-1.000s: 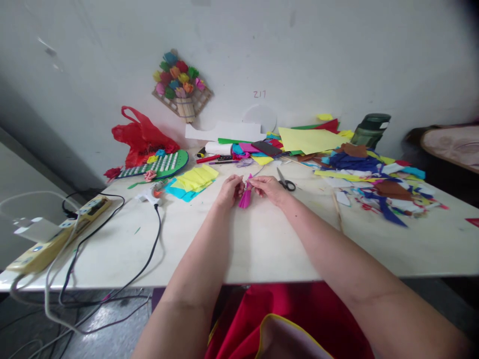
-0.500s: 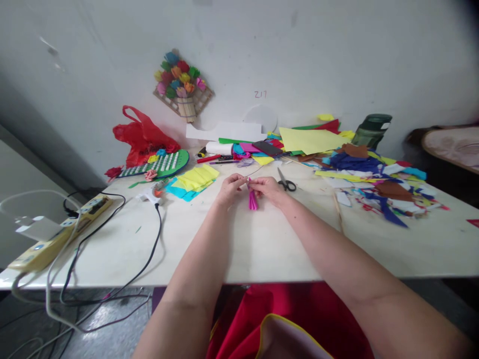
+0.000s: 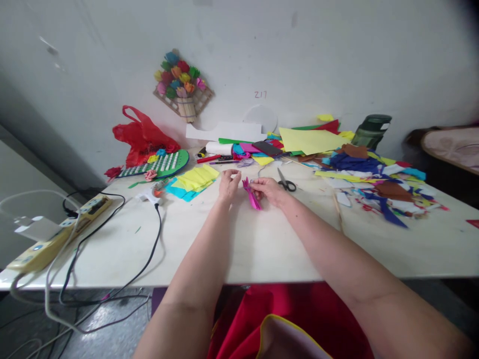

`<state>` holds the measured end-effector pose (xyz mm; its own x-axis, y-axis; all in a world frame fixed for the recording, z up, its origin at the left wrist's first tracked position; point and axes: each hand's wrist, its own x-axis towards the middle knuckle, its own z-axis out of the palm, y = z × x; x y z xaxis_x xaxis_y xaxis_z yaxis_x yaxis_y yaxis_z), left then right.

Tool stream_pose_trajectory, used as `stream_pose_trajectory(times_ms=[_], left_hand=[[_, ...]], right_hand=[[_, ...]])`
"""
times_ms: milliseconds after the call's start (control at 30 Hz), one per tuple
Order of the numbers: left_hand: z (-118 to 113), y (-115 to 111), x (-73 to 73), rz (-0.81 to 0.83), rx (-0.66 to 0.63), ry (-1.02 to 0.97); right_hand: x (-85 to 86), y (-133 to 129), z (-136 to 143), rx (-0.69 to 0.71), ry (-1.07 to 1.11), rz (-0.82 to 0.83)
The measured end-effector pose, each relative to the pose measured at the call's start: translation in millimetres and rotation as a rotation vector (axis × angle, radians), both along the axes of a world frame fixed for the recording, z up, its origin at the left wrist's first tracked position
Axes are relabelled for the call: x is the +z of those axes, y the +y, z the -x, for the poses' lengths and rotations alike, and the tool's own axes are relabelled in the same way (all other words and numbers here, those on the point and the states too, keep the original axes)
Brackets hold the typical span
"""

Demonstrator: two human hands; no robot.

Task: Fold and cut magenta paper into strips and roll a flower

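My right hand [image 3: 268,191] pinches a gathered strip of magenta crepe paper [image 3: 253,198] near its upper end. The paper fans out a little above the pinch, and its folded tail hangs down to the left of my fingers. To the left, apart from the paper, my left hand [image 3: 229,183] is raised with its fingers parted and nothing in it. Black-handled scissors [image 3: 286,184] lie just right of my right hand. Yellow paper sheets [image 3: 197,178] on top of blue paper [image 3: 186,193] lie left of my left hand.
A white glue gun [image 3: 150,193] with a black cord lies at left, near a yellow power strip [image 3: 60,232]. Colourful paper scraps [image 3: 389,192] heap up on the right, with a green bottle [image 3: 371,130] behind. A thin wooden stick [image 3: 338,212] lies right of centre.
My left hand has let go of the magenta paper and moved slightly left, its fingers opening. In my right hand the paper has tilted, its lower end swinging right.
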<state>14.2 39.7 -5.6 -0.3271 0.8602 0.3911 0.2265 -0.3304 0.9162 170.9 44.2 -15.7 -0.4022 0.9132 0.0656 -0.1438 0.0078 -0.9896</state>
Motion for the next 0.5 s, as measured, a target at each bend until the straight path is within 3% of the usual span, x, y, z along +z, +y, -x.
stream_pose_trajectory(times_ms=[67, 267, 500], left_hand=[[4, 0, 1.9, 0.029, 0.002, -0.031], [1, -18, 11.8, 0.204, -0.394, 0.005], [-1, -18, 8.6, 0.186, -0.351, 0.221]], right_hand=[[0.8, 0, -1, -0.007, 0.05, 0.047], [0.9, 1, -2, -0.009, 0.097, 0.074], [0.0, 2, -3, -0.027, 0.099, 0.018]])
